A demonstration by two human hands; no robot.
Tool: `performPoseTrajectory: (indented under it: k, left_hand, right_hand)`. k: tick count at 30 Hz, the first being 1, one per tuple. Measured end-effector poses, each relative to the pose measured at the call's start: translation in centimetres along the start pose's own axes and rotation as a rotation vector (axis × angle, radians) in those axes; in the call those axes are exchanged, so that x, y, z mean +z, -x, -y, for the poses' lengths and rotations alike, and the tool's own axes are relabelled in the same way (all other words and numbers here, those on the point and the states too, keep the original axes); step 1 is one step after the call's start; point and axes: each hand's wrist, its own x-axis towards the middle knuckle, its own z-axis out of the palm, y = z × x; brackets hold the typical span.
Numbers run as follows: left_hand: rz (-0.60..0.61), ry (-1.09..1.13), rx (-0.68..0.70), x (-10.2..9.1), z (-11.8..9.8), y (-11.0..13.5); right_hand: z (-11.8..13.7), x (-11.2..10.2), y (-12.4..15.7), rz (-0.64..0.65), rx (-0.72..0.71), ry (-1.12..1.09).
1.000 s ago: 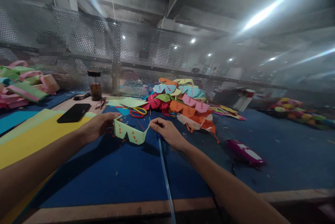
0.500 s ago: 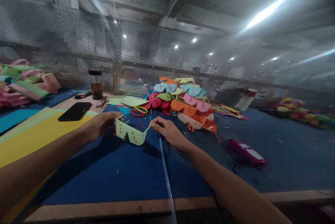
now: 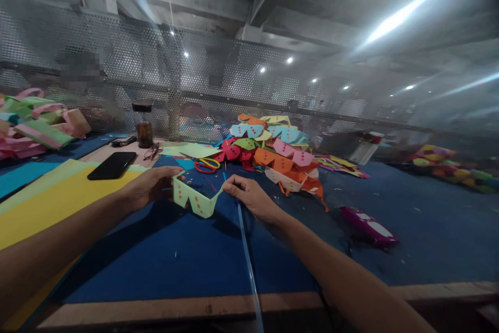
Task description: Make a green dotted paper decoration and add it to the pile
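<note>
- Left hand [image 3: 148,187]: fingers curled, closed about left end of pale green paper glasses [image 3: 193,202]; fingertips partly hidden.
- Paper glasses: between both hands' fingers, apparently just above the surface, red-orange spots on front.
- Right hand [image 3: 253,195]: thumb and forefinger pinching tip of the glasses' right arm.
- Risks, my judgement: uneven pull could crease or tear a fold; light pinch could lose the thin right arm; pale blue tube [image 3: 247,255], just under right fingers, could snag the wrist.
- Surface [image 3: 156,265]: blue, scrap-flecked. Phone [image 3: 112,165] on yellow sheets [image 3: 99,190], left of left fingers; scissors [image 3: 207,165] beyond, between hands; coloured heap [image 3: 273,159] past right fingers; magenta device [image 3: 368,227] well right.
- Room: mesh screen [image 3: 214,73] beyond fingers; concrete beams, lamps overhead.
</note>
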Motion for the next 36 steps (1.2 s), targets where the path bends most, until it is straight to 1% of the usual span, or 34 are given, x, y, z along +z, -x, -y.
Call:
performPoseTrajectory:
  k: [15, 25, 36]
  left_hand:
    - [0.010, -0.006, 0.009, -0.27, 0.17, -0.17]
    - [0.012, -0.003, 0.006, -0.16, 0.10, -0.03]
    - [0.000, 0.004, 0.030, -0.15, 0.23, -0.14]
  right_hand:
    - [-0.36, -0.04, -0.26, -0.018, 0.043, -0.037]
    - [-0.01, 0.04, -0.13, -0.006, 0.055, -0.041]
    - [-0.51, -0.16, -0.27, -0.041, 0.023, -0.036]
